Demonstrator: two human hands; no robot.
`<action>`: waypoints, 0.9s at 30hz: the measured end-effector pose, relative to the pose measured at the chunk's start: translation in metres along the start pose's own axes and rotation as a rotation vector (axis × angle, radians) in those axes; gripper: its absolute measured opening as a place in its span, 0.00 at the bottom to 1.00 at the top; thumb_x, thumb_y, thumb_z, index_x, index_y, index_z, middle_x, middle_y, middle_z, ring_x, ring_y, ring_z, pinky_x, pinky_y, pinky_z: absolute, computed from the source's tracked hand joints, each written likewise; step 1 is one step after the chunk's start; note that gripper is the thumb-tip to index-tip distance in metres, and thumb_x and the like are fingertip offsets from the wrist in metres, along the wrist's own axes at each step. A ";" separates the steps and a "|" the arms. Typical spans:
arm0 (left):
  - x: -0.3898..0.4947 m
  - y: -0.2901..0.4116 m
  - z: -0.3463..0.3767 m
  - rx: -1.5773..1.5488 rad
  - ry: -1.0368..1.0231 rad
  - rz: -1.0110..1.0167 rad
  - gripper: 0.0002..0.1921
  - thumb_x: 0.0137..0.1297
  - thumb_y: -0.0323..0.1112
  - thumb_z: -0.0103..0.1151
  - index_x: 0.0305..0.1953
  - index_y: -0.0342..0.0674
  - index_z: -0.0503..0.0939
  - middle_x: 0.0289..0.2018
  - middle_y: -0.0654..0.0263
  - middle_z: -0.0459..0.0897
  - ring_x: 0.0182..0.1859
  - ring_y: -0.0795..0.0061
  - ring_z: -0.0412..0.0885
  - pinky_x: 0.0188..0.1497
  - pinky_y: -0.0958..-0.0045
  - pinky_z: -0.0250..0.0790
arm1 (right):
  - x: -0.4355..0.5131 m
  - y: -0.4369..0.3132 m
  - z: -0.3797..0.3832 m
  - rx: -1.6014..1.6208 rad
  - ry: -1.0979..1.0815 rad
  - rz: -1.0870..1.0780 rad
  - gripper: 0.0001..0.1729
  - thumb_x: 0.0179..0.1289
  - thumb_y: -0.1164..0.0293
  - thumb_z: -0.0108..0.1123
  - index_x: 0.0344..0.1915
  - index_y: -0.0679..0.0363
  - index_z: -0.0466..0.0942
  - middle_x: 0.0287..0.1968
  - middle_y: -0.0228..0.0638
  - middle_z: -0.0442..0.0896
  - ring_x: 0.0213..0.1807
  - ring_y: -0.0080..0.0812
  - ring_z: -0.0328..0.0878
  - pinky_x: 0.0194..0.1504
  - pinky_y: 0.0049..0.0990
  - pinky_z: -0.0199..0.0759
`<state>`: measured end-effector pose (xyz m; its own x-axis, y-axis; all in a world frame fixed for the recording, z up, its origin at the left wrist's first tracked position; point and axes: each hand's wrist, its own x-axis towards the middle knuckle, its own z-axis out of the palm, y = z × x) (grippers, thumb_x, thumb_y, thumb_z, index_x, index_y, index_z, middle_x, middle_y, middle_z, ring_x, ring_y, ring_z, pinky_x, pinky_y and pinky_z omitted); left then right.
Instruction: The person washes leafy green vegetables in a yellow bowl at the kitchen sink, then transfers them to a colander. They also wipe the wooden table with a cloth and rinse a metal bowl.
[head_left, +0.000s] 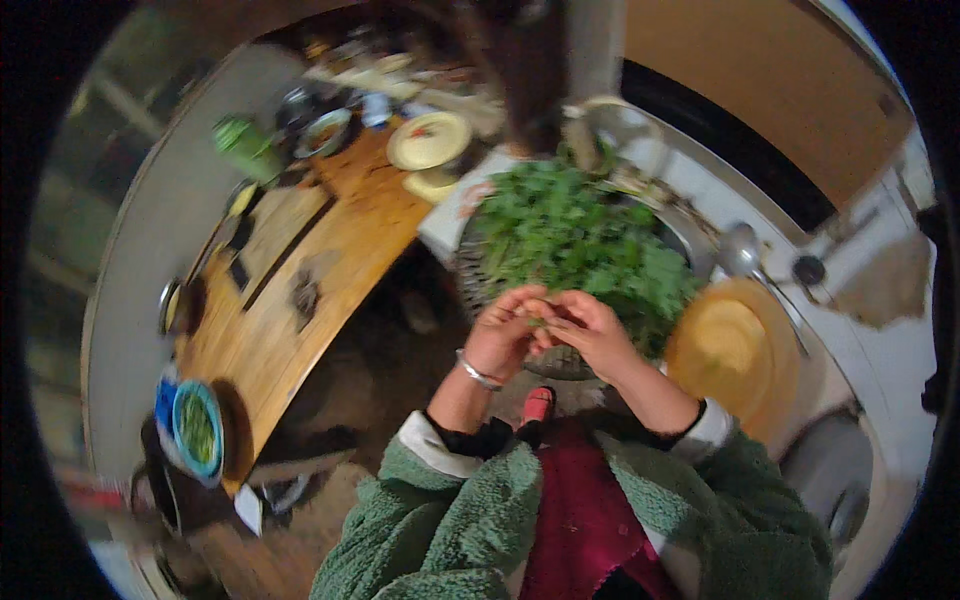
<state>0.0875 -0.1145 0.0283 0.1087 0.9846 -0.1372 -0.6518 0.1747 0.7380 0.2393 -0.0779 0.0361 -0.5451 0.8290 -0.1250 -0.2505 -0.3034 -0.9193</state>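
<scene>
My left hand (504, 334), with a silver bangle on its wrist, meets my right hand (592, 330) in front of my body. The fingertips of both hands pinch together on a small green piece of plant (535, 322), mostly hidden by the fingers. Just beyond the hands, a large heap of leafy greens (577, 232) fills a round, dark woven-looking basket (471, 259). Its near rim shows beneath my hands.
A yellow-orange basin (731, 360) stands right of the greens, by a metal ladle (742, 251) on a white-tiled counter (814, 300). Left is a wooden table (367, 232) with a pale yellow plate (431, 141), a green jug-like container (244, 146) and a blue bowl of green vegetables (198, 427).
</scene>
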 end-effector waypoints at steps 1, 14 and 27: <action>-0.013 0.002 0.000 0.022 0.041 0.028 0.17 0.54 0.20 0.46 0.47 0.39 0.69 0.35 0.64 0.76 0.22 0.76 0.74 0.19 0.81 0.64 | 0.000 0.005 0.009 0.056 -0.007 0.069 0.14 0.55 0.76 0.56 0.42 0.63 0.67 0.37 0.34 0.75 0.39 0.22 0.71 0.39 0.19 0.66; -0.219 0.063 -0.118 0.398 0.589 0.344 0.04 0.53 0.27 0.57 0.31 0.36 0.74 0.26 0.71 0.76 0.30 0.85 0.72 0.33 0.83 0.65 | 0.010 0.063 0.176 -0.342 -0.420 0.103 0.12 0.52 0.77 0.56 0.38 0.64 0.71 0.34 0.31 0.74 0.35 0.20 0.72 0.36 0.18 0.68; -0.737 0.216 -0.340 1.682 2.404 0.942 0.07 0.48 0.23 0.57 0.32 0.39 0.74 0.30 0.64 0.76 0.35 0.67 0.73 0.42 0.72 0.64 | 0.011 0.195 0.429 -0.494 -0.532 0.138 0.11 0.53 0.77 0.55 0.39 0.63 0.72 0.36 0.30 0.75 0.36 0.20 0.72 0.35 0.18 0.67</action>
<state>-0.3890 -0.8053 0.0644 -0.3950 -0.2419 0.8863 0.3308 0.8626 0.3828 -0.1587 -0.3297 0.0158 -0.8914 0.4205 -0.1689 0.1692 -0.0368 -0.9849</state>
